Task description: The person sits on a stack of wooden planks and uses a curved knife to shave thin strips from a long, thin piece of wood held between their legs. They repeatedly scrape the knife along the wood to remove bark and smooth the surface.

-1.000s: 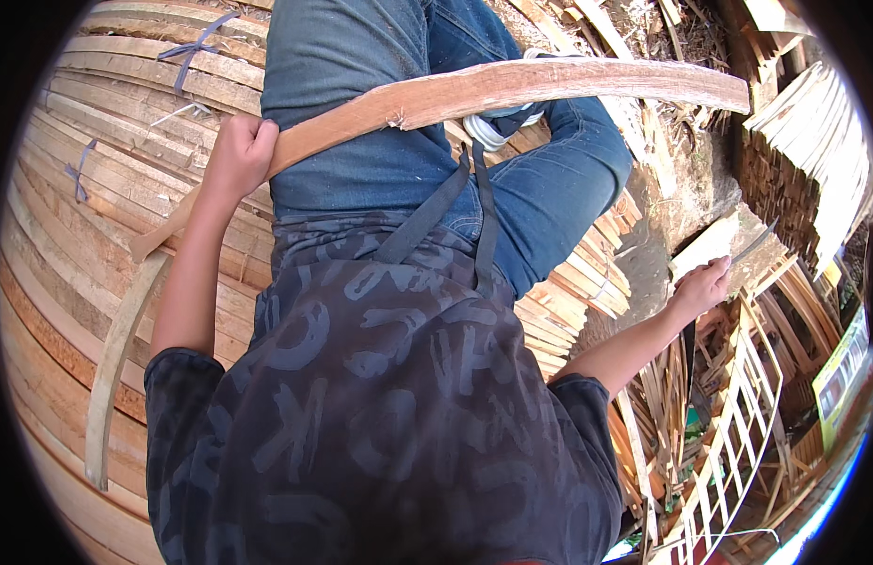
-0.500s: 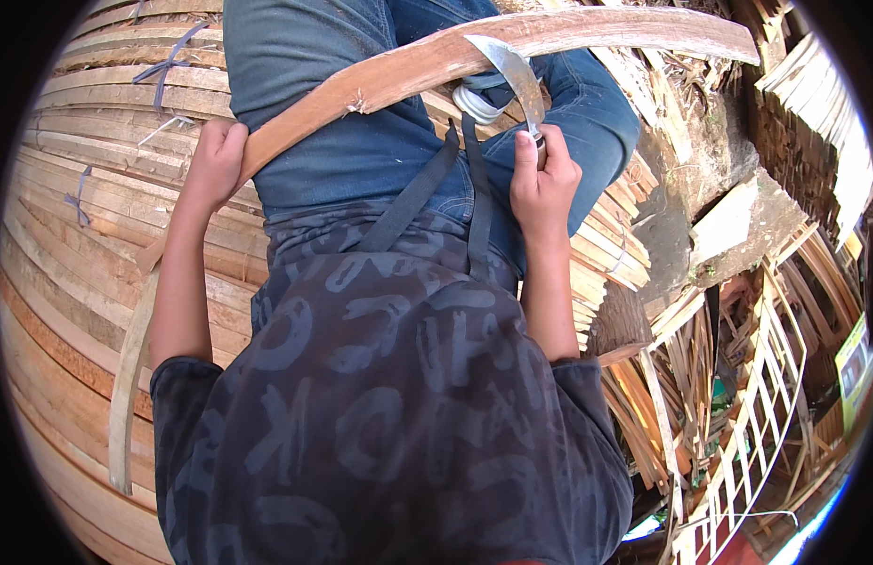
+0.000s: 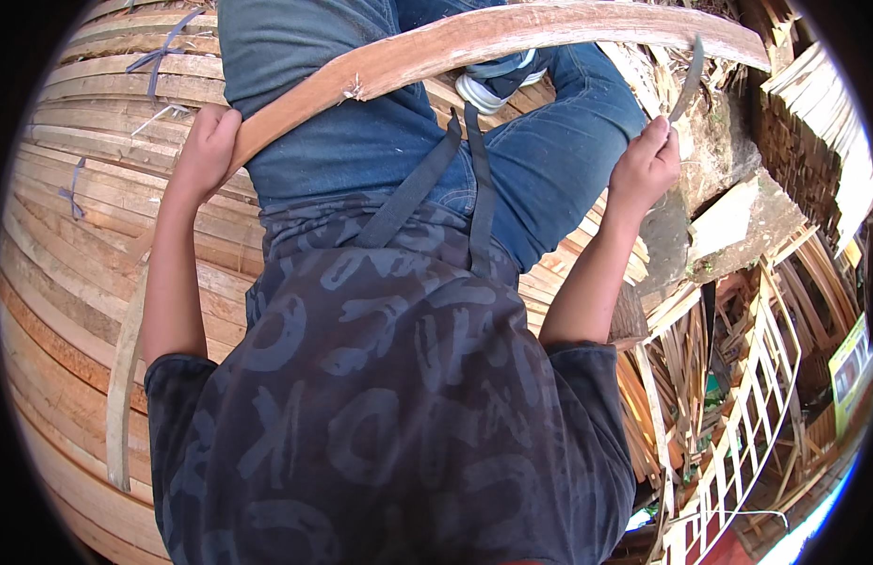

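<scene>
By wood strips (image 3: 60,311) at 9 o'clock, clenching a plank (image 3: 493,35) (lengthwise 10-to-2) in left hand (image 3: 208,151), knife (image 3: 689,89) in closed right hand (image 3: 644,168), nearer 2.

Your left hand (image 3: 208,141) covers the gripped stretch of the wooden strip (image 3: 436,47), and the undersides of your fingers there are out of sight. The handle of the knife (image 3: 689,80) is hidden inside your right hand (image 3: 646,165). Your jeans (image 3: 305,104) run off the top edge — the strip hides part of them — and the lower edge cuts your shirt (image 3: 380,395). The timber slats (image 3: 64,301) vanish into the black rim; the panel (image 3: 851,377) at far right is too small to read.
</scene>
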`<state>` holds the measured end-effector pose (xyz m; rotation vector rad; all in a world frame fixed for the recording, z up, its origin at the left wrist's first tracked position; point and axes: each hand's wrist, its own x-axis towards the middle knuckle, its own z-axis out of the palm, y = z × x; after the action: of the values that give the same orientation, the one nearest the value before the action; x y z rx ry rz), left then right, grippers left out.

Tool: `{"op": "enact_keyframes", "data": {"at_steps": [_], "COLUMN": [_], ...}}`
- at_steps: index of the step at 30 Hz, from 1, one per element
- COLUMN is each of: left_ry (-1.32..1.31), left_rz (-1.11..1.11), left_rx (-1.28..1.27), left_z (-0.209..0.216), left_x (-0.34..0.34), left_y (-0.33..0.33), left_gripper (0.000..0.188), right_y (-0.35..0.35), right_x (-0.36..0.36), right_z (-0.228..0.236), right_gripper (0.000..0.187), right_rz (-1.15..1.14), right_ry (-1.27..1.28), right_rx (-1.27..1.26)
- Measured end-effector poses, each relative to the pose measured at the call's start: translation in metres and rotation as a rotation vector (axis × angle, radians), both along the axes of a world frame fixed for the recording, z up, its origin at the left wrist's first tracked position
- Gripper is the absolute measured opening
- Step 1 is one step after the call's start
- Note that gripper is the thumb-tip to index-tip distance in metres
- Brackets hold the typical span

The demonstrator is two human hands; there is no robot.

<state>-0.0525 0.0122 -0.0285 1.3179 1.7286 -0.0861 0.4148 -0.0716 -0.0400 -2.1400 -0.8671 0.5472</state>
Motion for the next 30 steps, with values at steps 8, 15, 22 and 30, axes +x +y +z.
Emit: {"op": "enact_keyframes", "data": {"at_steps": [8,15,22,30], "left_ry": [-0.019,-0.226,-0.345,-0.177], "left_rz": [0.097,0.042,0.033,-0.222], "left_rx": [-0.307,-0.789,-0.688,-0.556], "left_z": [0.007,0.009,0.038,0.056], "left_x": [0.001,-0.011,-0.009,-0.001], "left_y": [0.020,0.050,0.055,0.059], "left_gripper": [0.033,0.045,0.057,0.046], "right_y": [-0.021,-0.008,0.016,0.027], "right_x": [0.033,-0.056,-0.089,-0.088], "right_z": [0.010,0.003,0.020,0.026], "right_gripper": [0.038,0.028,0.025,0.029], "right_rz": [-0.060,0.171,0.352,0.426], "right_ry": [0.004,0.272,0.155,0.128], "right_rx": [0.016,0.076,-0.033,-0.184]}}
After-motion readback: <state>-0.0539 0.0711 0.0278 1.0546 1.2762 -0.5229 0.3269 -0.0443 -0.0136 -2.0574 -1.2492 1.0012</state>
